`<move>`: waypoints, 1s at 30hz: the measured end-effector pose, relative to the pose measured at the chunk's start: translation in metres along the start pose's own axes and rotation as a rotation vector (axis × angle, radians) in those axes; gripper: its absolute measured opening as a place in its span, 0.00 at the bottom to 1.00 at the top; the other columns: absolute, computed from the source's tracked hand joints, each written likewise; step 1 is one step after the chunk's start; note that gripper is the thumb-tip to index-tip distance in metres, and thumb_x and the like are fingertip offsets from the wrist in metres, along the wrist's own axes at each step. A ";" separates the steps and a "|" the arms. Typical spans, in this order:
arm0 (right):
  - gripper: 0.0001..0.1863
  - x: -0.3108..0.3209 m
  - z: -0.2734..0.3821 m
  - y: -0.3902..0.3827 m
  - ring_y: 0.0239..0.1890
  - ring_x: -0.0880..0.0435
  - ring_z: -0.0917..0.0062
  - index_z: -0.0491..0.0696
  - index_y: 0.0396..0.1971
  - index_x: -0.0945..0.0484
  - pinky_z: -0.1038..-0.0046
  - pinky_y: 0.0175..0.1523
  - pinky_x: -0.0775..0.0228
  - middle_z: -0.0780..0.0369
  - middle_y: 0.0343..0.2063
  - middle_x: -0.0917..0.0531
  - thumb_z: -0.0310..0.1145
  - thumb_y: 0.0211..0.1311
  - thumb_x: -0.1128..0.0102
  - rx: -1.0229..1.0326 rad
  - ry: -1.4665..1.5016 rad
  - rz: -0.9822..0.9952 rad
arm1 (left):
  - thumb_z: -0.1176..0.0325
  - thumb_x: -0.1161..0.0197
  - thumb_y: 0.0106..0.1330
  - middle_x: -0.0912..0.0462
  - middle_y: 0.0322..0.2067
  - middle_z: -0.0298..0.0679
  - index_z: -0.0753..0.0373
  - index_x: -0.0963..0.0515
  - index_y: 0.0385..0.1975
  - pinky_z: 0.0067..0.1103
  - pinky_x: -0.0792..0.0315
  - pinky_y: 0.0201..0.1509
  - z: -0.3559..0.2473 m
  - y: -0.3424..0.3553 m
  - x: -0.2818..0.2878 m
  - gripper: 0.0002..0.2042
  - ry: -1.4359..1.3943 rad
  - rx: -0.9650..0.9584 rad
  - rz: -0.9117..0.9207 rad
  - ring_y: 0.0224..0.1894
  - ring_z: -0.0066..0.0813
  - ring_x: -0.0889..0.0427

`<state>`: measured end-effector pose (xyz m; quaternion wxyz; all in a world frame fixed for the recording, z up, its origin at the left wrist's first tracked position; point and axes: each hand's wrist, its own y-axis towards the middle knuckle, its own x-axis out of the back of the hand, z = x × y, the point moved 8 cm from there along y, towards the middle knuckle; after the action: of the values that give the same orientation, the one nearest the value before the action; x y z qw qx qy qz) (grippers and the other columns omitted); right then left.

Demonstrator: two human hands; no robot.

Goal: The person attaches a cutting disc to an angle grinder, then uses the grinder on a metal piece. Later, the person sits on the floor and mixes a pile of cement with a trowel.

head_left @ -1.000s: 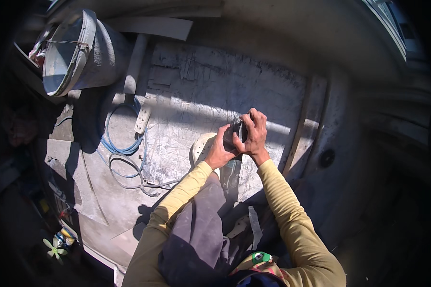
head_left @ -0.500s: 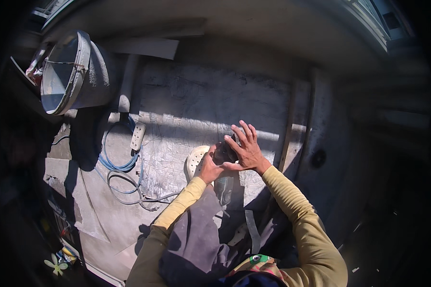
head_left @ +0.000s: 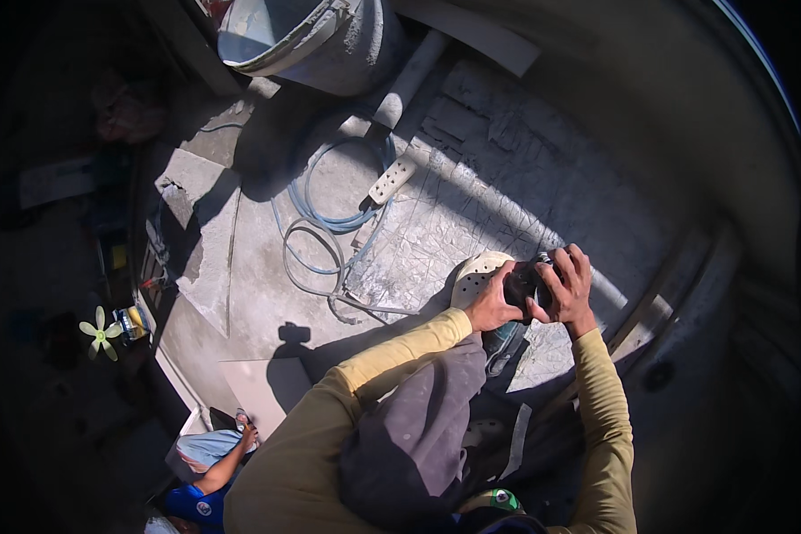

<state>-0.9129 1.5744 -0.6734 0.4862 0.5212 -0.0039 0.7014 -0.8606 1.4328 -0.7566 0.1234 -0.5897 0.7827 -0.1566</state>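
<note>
My left hand (head_left: 492,301) is curled round the near left side of the black head (head_left: 522,287) of a power tool, which looks like an angle grinder. My right hand (head_left: 570,289) grips that same black part from the right, fingers bent over its top. Below my hands the tool's teal body (head_left: 502,338) shows in part beside my knee. My fingers hide most of the black part, so its exact shape cannot be made out. A cream clog with holes (head_left: 477,274) on my foot is just left of my left hand.
A white power strip (head_left: 391,181) with coiled blue cable (head_left: 319,216) lies on the scratched board (head_left: 427,240). A large bucket (head_left: 347,53) stands at the far left. Broken board pieces (head_left: 206,240) lie on the left. Another person's arm (head_left: 227,467) shows lower left.
The view has turned left, bringing another person into sight. My right hand's fingers, spread and raised before, are now bent round the black part. My left hand keeps its hold.
</note>
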 end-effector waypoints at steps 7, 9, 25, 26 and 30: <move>0.31 0.000 0.003 -0.011 0.52 0.25 0.46 0.46 0.43 0.18 0.47 0.56 0.29 0.50 0.48 0.22 0.52 0.41 0.31 -0.110 -0.018 0.003 | 0.69 0.23 0.49 0.25 0.53 0.46 0.64 0.37 0.63 0.31 0.31 0.65 0.004 -0.002 -0.007 0.40 -0.034 -0.053 0.039 0.57 0.37 0.25; 0.31 -0.002 0.003 -0.010 0.52 0.25 0.47 0.47 0.44 0.18 0.48 0.56 0.30 0.51 0.48 0.22 0.53 0.43 0.32 -0.132 -0.013 0.008 | 0.71 0.24 0.50 0.25 0.52 0.43 0.64 0.36 0.62 0.30 0.30 0.64 0.006 -0.004 -0.005 0.38 -0.002 -0.048 -0.007 0.56 0.34 0.24; 0.47 0.037 -0.009 -0.004 0.58 0.25 0.48 0.56 0.72 0.36 0.52 0.57 0.23 0.48 0.65 0.33 0.54 0.54 0.26 -0.470 0.002 0.365 | 0.68 0.19 0.55 0.32 0.68 0.47 0.65 0.54 0.79 0.29 0.27 0.68 -0.027 0.022 -0.032 0.56 -0.346 -0.025 0.155 0.67 0.36 0.27; 0.47 0.044 -0.004 0.000 0.59 0.25 0.47 0.57 0.72 0.36 0.51 0.59 0.24 0.48 0.65 0.33 0.52 0.53 0.25 -0.342 -0.035 0.337 | 0.71 0.21 0.55 0.31 0.67 0.48 0.65 0.54 0.79 0.29 0.27 0.68 -0.029 0.022 -0.034 0.55 -0.353 -0.017 0.170 0.66 0.37 0.26; 0.50 0.047 -0.018 -0.012 0.67 0.31 0.44 0.57 0.73 0.40 0.50 0.69 0.30 0.48 0.68 0.35 0.52 0.52 0.22 -0.428 0.136 0.333 | 0.80 0.28 0.52 0.27 0.65 0.49 0.65 0.50 0.78 0.29 0.28 0.68 -0.031 0.022 -0.034 0.52 -0.197 0.013 0.138 0.65 0.38 0.23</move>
<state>-0.9169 1.6217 -0.6524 0.4623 0.3505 -0.2051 0.7883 -0.8823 1.4739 -0.7364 0.2141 -0.5461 0.8044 -0.0943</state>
